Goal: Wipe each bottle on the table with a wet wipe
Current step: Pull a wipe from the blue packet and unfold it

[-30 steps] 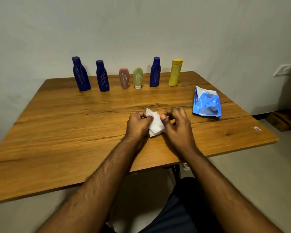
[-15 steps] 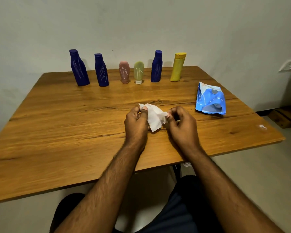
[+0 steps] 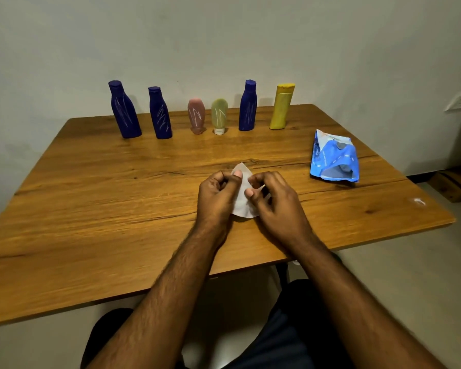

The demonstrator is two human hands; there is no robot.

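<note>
— Pinching is seen at both hands: what is held?
— A white wet wipe (image 3: pixel 242 202) is pinched between thumb and curled fingers of the left hand (image 3: pixel 218 194), and its other side is pinched by the right hand (image 3: pixel 273 201). The wipe is held between the two hands, over the middle of the wooden table (image 3: pixel 91 209).

— Where are the bottles found?
— Six are lined up upright along the far edge of the table, well apart from the hands. From the left: a tall dark blue bottle (image 3: pixel 124 110), a second blue bottle (image 3: pixel 160 113), a pink tube (image 3: pixel 196 115) stood on its cap, a pale green tube (image 3: pixel 219 115) stood on a white cap, a third blue bottle (image 3: pixel 248 105) and a yellow bottle (image 3: pixel 281 106). Pale scribbled lines are seen on the blue bottles and the two tubes.

— Anything else on the table?
— A crumpled blue wipe packet (image 3: pixel 334 161) is laid to the right, its open end turned toward the near side. A small white scrap (image 3: pixel 419 201) is seen near the right edge.
</note>
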